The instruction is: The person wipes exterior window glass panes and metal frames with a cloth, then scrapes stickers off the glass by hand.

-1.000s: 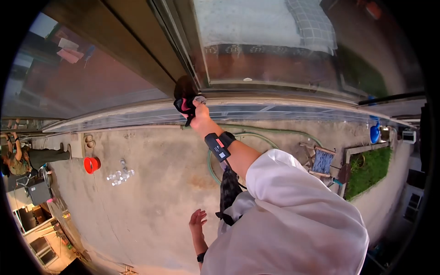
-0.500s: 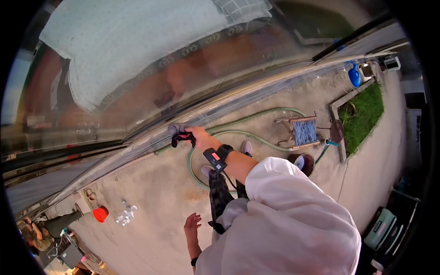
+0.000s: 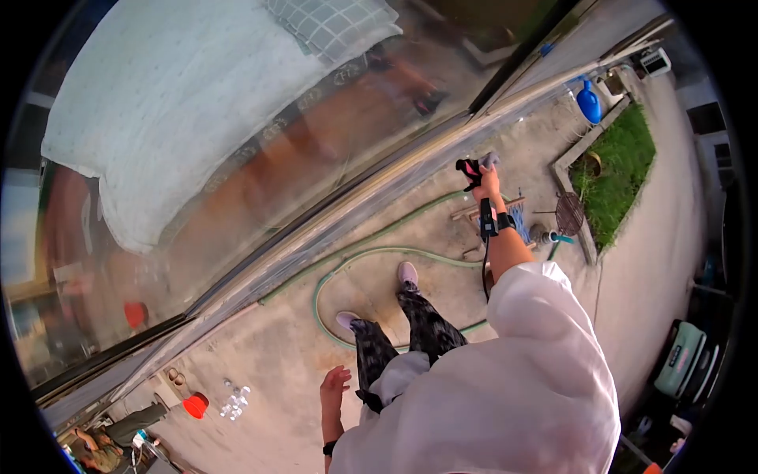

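My right hand (image 3: pixel 489 186) is stretched out to the right, closed around a crumpled grey, black and pink cloth (image 3: pixel 469 169). Apart from the window glass (image 3: pixel 339 150), the cloth hangs in front of the long sill (image 3: pixel 379 193). A dark reflection of the hand and cloth shows in the pane. Behind the glass lies a pale bedspread (image 3: pixel 166 110) with a checked pillow (image 3: pixel 335 28). Down at my side, my left hand (image 3: pixel 334 382) holds nothing, its fingers loosely bent and apart.
A green hose (image 3: pixel 379 251) loops over the concrete around my feet. Under my right arm stands a small stool with a blue woven seat (image 3: pixel 517 217). Grass (image 3: pixel 624 166) grows behind a low kerb. A red bucket (image 3: pixel 195 406) and clear bottles (image 3: pixel 235 403) are at left, near another person (image 3: pixel 103 452).
My right hand has swung right along the window with the cloth, away from the sill's middle. My view has shifted, and my feet have stepped apart. The left hand still hangs.
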The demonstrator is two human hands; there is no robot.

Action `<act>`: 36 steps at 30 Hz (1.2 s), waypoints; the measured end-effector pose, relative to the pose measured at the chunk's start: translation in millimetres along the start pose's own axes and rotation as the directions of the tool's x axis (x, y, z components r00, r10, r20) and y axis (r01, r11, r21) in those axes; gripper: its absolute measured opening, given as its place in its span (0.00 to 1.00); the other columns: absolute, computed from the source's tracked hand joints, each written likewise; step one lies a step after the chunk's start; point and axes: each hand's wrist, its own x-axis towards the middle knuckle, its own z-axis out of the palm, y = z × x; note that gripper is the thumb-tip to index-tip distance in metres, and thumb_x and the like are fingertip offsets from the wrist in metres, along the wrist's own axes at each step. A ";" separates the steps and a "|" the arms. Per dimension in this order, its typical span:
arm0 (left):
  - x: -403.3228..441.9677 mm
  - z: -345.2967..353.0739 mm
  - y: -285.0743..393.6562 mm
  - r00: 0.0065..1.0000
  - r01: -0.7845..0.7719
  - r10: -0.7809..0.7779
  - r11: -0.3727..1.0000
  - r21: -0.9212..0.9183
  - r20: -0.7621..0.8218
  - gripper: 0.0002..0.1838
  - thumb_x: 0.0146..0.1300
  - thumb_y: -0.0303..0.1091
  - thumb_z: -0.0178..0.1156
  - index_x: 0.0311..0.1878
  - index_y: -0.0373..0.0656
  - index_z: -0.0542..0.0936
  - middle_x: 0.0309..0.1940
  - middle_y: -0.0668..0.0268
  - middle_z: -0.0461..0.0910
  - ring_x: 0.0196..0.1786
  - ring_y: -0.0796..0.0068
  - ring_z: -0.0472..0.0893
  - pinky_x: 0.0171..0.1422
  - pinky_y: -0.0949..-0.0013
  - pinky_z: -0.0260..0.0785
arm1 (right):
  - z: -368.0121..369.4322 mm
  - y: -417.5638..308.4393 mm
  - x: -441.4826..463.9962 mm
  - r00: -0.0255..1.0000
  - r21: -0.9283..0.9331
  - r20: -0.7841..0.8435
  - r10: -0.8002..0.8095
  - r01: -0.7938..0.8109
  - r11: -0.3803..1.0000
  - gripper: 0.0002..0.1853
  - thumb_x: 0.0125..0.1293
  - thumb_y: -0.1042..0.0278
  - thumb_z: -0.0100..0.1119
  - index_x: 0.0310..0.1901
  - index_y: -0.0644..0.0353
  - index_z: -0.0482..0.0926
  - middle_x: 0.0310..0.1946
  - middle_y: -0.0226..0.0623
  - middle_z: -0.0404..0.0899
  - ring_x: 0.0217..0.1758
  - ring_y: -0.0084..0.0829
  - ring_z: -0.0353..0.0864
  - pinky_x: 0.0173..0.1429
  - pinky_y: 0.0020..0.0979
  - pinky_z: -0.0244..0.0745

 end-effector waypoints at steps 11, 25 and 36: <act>-27.0 17.2 18.2 0.996 -0.011 0.009 1.000 -0.018 -0.092 0.16 0.66 0.35 0.53 0.55 0.43 0.74 0.44 0.65 0.80 0.46 0.74 0.80 0.43 0.73 0.71 | 167.2 110.4 -212.8 0.811 0.178 0.132 0.569 -0.585 0.792 0.34 0.67 0.71 0.44 0.72 0.46 0.43 0.53 0.37 0.70 0.44 0.35 0.78 0.34 0.40 0.77; -11.9 -25.0 14.9 0.997 -0.039 0.039 0.999 0.003 -0.073 0.16 0.66 0.33 0.51 0.56 0.44 0.73 0.45 0.65 0.80 0.47 0.74 0.79 0.44 0.73 0.70 | 193.1 207.4 -256.3 0.737 0.237 0.111 0.667 -0.671 0.702 0.14 0.70 0.69 0.38 0.56 0.54 0.61 0.43 0.44 0.75 0.38 0.46 0.80 0.26 0.43 0.72; -34.1 -90.4 -82.9 0.965 0.216 -0.205 0.975 0.050 -0.166 0.20 0.66 0.39 0.50 0.58 0.41 0.70 0.50 0.58 0.77 0.53 0.64 0.77 0.51 0.62 0.71 | 136.8 197.2 -126.7 0.919 0.120 -0.150 0.365 -0.350 0.929 0.17 0.72 0.55 0.37 0.49 0.61 0.67 0.34 0.44 0.77 0.29 0.46 0.80 0.32 0.52 0.74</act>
